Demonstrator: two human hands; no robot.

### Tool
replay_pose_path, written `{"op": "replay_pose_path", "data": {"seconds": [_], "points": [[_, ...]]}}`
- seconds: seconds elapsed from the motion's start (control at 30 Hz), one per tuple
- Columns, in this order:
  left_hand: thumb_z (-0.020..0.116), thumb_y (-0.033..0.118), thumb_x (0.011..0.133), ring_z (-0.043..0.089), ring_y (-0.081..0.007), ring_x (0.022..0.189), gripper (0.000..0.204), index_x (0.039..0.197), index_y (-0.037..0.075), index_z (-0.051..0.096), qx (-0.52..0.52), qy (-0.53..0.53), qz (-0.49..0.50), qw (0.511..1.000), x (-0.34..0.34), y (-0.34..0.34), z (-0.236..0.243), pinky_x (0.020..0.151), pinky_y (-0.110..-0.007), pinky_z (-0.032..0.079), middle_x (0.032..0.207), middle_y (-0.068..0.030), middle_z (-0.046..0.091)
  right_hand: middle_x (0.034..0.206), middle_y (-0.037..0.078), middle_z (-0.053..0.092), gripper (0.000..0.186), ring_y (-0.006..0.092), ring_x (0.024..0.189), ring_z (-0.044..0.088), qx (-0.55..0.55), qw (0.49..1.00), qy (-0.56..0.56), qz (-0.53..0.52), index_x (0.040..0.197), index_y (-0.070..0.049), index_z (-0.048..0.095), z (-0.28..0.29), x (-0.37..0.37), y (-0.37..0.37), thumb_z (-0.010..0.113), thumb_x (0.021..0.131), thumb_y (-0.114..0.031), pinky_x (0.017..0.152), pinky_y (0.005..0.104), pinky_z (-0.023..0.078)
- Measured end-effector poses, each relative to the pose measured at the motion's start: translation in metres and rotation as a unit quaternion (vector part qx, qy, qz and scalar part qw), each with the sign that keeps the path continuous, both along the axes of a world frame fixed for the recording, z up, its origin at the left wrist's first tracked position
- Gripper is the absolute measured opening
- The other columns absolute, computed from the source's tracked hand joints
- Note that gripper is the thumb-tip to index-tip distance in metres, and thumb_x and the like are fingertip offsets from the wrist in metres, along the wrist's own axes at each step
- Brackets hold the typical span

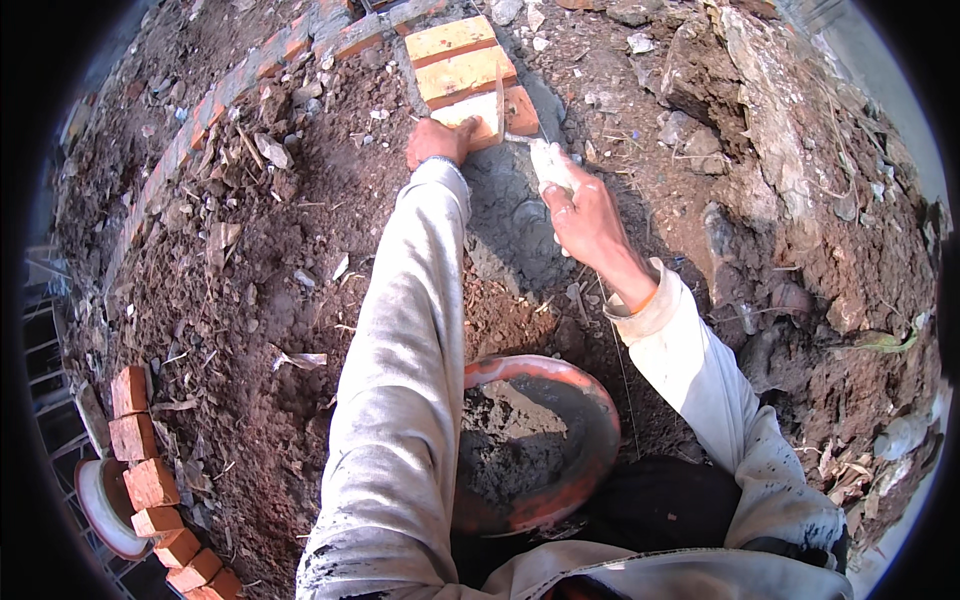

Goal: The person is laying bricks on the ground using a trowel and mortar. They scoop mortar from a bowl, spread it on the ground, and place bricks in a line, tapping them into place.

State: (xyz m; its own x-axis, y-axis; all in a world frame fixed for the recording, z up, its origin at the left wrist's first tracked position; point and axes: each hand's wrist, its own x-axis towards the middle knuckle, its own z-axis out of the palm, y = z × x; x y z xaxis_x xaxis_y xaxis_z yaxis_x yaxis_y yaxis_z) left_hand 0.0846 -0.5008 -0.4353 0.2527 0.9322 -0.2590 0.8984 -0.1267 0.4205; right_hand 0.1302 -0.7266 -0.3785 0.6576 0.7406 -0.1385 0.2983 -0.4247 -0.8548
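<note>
My left hand (440,142) is closed on the near left end of an orange brick (470,112), thumb on its top; the fingers underneath are hidden. This brick is the nearest in a short row of laid bricks (452,52). My right hand (588,215) grips the pale, mortar-smeared handle of a trowel (547,165). Its blade stands almost edge-on against the right part of the near brick. Grey wet mortar (505,215) is spread on the ground just below the row.
Close to my body sits a reddish basin (606,440) of mortar. A line of loose bricks (150,484) and a white bowl-like container (100,510) are at the lower left. A string (628,385) runs along the right of the mortar. A low brick course (215,105) crosses the upper left; rough soil surrounds everything.
</note>
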Motion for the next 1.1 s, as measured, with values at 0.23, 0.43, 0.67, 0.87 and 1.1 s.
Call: {"op": "replay_pose_path", "data": {"seconds": [0.23, 0.43, 0.67, 0.87, 1.1], "points": [[0.074, 0.057, 0.066, 0.062, -0.0318, 0.104, 0.071, 0.106, -0.001, 0.065, -0.007, -0.017, -0.052, 0.998, -0.008, -0.006, 0.015, 0.089, -0.039, 0.049, 0.110, -0.0197, 0.064, 0.076, 0.009, 0.059, 0.051, 0.0097, 0.042, 0.049, 0.093, 0.992, 0.080, -0.032, 0.138, -0.003, 0.038, 0.010, -0.008, -0.006, 0.049, 0.090, -0.012, 0.037, 0.0250, 0.042], [0.064, 0.050, 0.075, 0.059, -0.0337, 0.106, 0.063, 0.120, 0.006, 0.059, 0.074, 0.048, -0.326, 0.941, -0.091, 0.038, 0.102, 0.094, -0.041, 0.045, 0.112, -0.0208, 0.062, 0.080, 0.007, 0.057, 0.054, 0.0093, 0.046, 0.050, 0.237, 0.957, 0.165, -0.003, 0.139, 0.000, 0.032, 0.023, -0.020, -0.046, 0.046, 0.088, -0.010, 0.038, 0.0221, 0.043], [0.068, 0.047, 0.071, 0.065, -0.0280, 0.095, 0.053, 0.110, 0.012, 0.067, 0.288, 0.265, -0.153, 0.908, -0.362, 0.108, 0.321, 0.082, -0.038, 0.051, 0.105, -0.0145, 0.066, 0.075, 0.002, 0.050, 0.049, 0.0064, 0.044, 0.044, 0.192, 0.958, 0.208, 0.038, 0.135, -0.003, 0.037, 0.035, -0.038, -0.048, 0.048, 0.089, -0.017, 0.035, 0.0201, 0.036], [0.067, 0.076, 0.057, 0.035, -0.0331, 0.133, 0.115, 0.141, 0.005, 0.034, 0.119, 0.342, 0.125, 0.924, -0.570, 0.077, 0.338, 0.109, -0.042, 0.029, 0.142, -0.0208, 0.037, 0.075, 0.002, 0.049, 0.057, 0.0055, 0.043, 0.043, 0.212, 0.948, 0.220, 0.089, 0.138, -0.002, 0.032, 0.062, -0.058, -0.040, 0.051, 0.087, -0.019, 0.035, 0.0193, 0.035], [0.065, 0.082, 0.050, 0.013, -0.0334, 0.140, 0.126, 0.147, 0.013, 0.020, 0.009, 0.297, 0.214, 0.931, -0.612, 0.073, 0.324, 0.113, -0.051, 0.014, 0.151, -0.0173, 0.018, 0.073, 0.002, 0.048, 0.063, 0.0058, 0.046, 0.043, 0.177, 0.964, 0.169, 0.104, 0.137, 0.000, 0.034, 0.067, -0.062, -0.058, 0.055, 0.084, -0.024, 0.037, 0.0180, 0.036]]}}
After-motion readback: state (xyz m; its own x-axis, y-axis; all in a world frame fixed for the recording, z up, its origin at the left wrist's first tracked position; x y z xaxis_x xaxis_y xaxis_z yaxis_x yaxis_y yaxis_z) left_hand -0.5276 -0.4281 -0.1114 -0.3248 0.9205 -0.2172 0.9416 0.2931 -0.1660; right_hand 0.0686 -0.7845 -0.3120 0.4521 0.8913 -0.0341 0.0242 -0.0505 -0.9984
